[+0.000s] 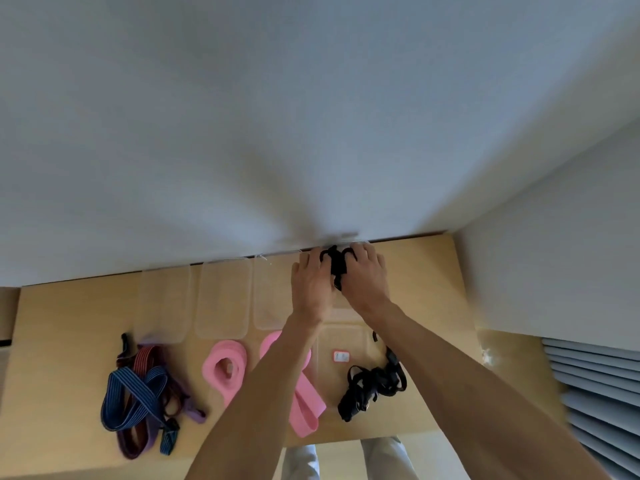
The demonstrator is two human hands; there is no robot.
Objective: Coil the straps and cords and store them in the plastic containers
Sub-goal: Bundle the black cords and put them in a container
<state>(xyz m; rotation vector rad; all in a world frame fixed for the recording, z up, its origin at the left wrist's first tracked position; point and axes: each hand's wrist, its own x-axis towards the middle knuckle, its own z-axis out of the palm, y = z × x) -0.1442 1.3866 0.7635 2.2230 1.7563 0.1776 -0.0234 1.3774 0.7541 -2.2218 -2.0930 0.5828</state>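
Observation:
Both hands meet at the back of the wooden table [426, 271], near the wall. My left hand [311, 284] and my right hand [363, 275] grip a bundled black strap [336, 265] between them, over a clear plastic container whose edges are mostly hidden. Three more clear containers [221, 299] stand in a row to the left. Nearer me lie a loose black strap [374, 382], a coiled pink strap [225, 370], a second pink strap [304, 400] partly under my left forearm, and a tangle of blue, red and purple elastic cords [142, 393].
A clear container lid with a small red-and-white label [341, 356] lies flat in front of my hands. The white wall [311, 133] rises right behind the containers. A slatted grey surface [595, 393] sits beyond the table's right edge.

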